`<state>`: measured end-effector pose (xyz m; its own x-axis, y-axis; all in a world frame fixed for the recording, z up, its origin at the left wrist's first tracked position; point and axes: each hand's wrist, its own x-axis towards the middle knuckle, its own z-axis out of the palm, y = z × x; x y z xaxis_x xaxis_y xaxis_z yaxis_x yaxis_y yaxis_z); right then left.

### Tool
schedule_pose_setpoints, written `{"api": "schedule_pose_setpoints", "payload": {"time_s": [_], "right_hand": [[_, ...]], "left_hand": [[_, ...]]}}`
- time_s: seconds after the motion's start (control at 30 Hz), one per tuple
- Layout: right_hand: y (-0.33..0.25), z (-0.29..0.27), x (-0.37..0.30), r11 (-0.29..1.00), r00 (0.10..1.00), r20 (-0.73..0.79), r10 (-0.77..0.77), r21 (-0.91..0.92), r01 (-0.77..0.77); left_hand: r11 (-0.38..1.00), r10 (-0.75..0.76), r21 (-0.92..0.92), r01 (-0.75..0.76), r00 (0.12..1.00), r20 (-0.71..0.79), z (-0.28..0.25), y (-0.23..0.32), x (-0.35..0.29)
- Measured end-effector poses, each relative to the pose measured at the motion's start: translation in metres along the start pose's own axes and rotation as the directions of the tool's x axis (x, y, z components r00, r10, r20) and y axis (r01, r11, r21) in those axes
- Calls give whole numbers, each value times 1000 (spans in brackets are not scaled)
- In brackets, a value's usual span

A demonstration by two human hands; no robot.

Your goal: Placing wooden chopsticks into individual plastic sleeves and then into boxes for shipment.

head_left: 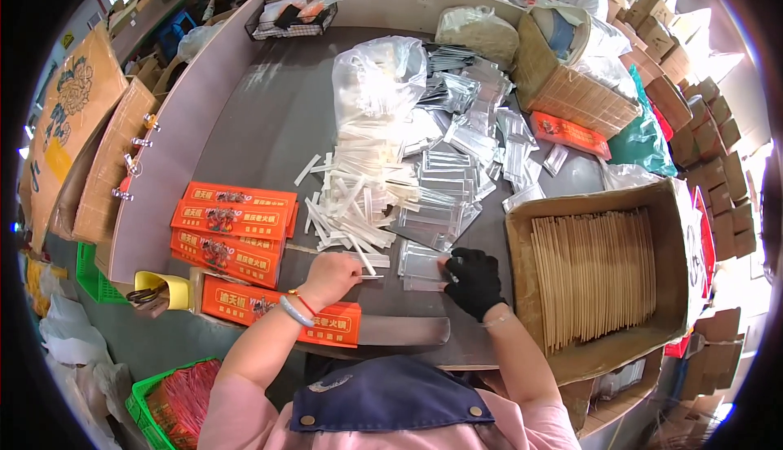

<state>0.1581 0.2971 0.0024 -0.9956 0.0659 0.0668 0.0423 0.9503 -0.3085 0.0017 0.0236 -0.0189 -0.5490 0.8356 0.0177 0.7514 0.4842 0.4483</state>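
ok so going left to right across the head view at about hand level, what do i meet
Yellow cup, fanned red packets, bare left hand, flat clear plastic pieces, black-gloved right hand, open cardboard box.

Packing workshop: walled workbench (277, 115), heaped clear packets (449, 177), blurry, apparently cardboard cartons (718, 174) beyond.

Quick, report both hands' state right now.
Left hand: fingers curled; whether it holds the white strip beside it cannot be told.
Right hand: fingertips at the clear packets; grip cannot be told.
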Motion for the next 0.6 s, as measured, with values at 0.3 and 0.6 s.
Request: {"api": "schedule_pose_setpoints", "payload": {"time_s": [0.3, 0.6], "right_hand": [[59, -44, -118, 533, 541, -160, 826, -91, -841], [55, -14, -138, 442, 602, -237, 763, -488, -752]], "left_hand": [[964, 23, -265, -31, 999, -34, 11, 53, 54], [996, 50, -69, -51, 999, -15, 37, 76, 81]]}}
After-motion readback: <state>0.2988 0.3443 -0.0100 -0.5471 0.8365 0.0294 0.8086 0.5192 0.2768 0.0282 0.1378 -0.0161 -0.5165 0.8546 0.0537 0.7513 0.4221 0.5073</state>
